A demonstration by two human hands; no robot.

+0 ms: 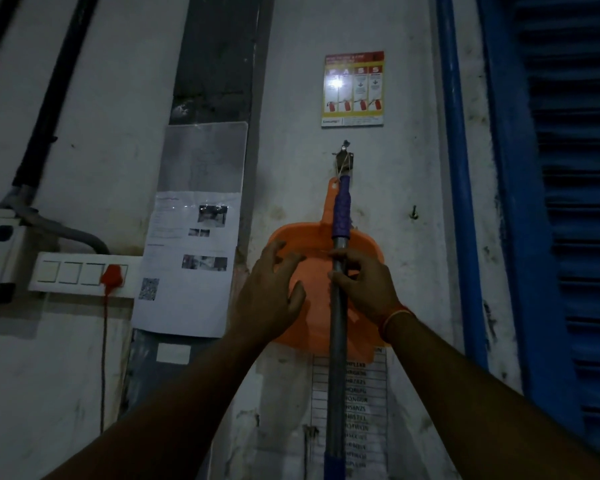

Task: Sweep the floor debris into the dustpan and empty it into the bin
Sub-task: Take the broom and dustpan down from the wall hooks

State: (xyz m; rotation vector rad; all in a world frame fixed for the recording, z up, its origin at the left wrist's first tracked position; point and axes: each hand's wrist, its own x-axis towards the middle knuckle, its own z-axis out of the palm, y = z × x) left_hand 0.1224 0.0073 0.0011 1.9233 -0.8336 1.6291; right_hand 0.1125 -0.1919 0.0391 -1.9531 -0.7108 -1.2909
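A dingy white wall [395, 209] carries the things. From a metal hook [344, 157] in its middle hang an orange dustpan [312, 271], flat against the wall, and a purple-gripped broom handle [340, 216] across the dustpan's front. A fire-extinguisher poster [353, 89] is stuck above the hook, and printed notices [187, 265] to the left.

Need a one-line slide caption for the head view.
Right hand grips the broom handle hanging from a wall hook, while the left hand reaches for the orange dustpan behind it.
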